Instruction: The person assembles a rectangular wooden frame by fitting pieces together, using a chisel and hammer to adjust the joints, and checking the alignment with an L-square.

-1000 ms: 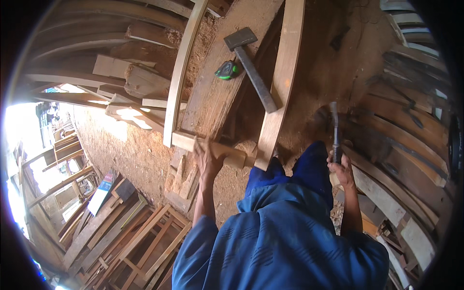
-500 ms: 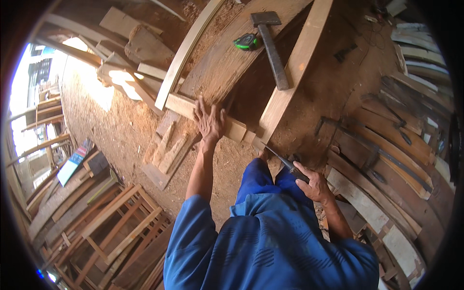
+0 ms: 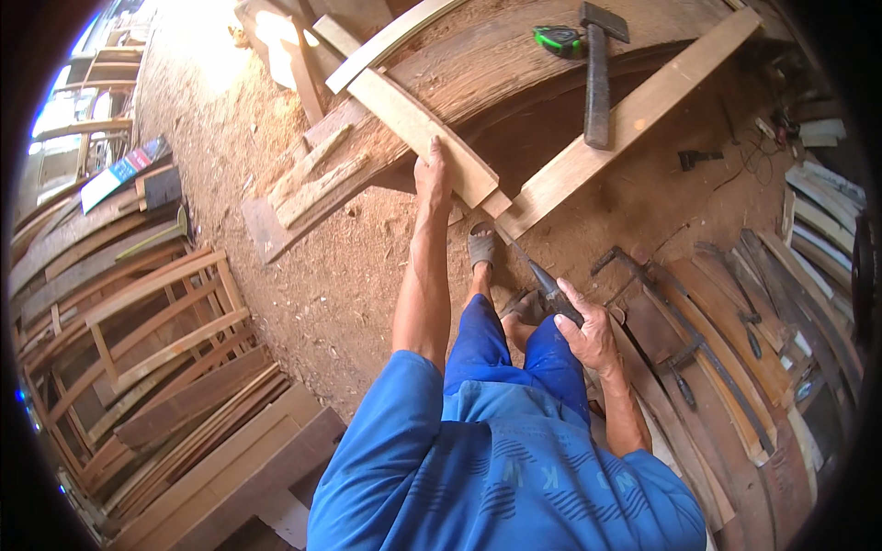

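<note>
My left hand (image 3: 434,174) grips the near edge of a short pale wooden rail (image 3: 418,129), one finger on top and the others mostly hidden at the edge. The rail has a stepped, narrower end (image 3: 496,203). One end meets a curved pale strip (image 3: 390,43); the stepped end lies close to a long pale board (image 3: 634,124). My right hand (image 3: 593,331) is closed round the dark handle of a chisel-like hand tool (image 3: 555,291). Its thin metal blade points up and left, the tip close to the stepped end; contact cannot be made out.
A hammer (image 3: 597,87) lies across the long board, beside a green-and-black tape measure (image 3: 557,39) on a rough thick plank (image 3: 496,64). Stacked frames and boards (image 3: 165,349) stand at left. Clamps (image 3: 680,321) and curved timber lie at right. My sandalled feet (image 3: 482,243) are below the rail.
My left hand has gone from lying spread across the rail to gripping its near edge. The rail now shows a broader face. The view has shifted; my right hand still holds the tool.
</note>
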The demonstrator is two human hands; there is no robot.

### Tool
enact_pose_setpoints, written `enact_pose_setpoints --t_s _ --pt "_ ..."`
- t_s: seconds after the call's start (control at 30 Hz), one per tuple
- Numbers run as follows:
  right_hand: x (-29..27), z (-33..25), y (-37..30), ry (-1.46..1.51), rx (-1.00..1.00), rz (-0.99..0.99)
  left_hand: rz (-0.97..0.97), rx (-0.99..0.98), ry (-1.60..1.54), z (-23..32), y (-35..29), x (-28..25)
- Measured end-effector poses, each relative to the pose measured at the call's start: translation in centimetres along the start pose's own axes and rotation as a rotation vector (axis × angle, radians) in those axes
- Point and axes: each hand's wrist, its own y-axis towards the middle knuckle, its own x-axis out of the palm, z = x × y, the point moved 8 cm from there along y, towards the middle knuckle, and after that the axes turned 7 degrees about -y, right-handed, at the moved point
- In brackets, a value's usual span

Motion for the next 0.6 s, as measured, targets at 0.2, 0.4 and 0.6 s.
enact_pose_setpoints --t_s 0.2,0.4,0.6 --pt "0.9 0.5 0.3 0.061 0.053 -0.009 -0.105 0.071 0.018 0.0 0.7 0.1" --pt "0.6 0.5 0.4 0.026 0.078 0.006 -0.065 0.081 0.074 0.0 0.6 0.0" --pt "0.4 0.4 0.7 -0.035 -0.028 0.034 -0.070 0.136 0.105 -0.5 1.3 -0.1"
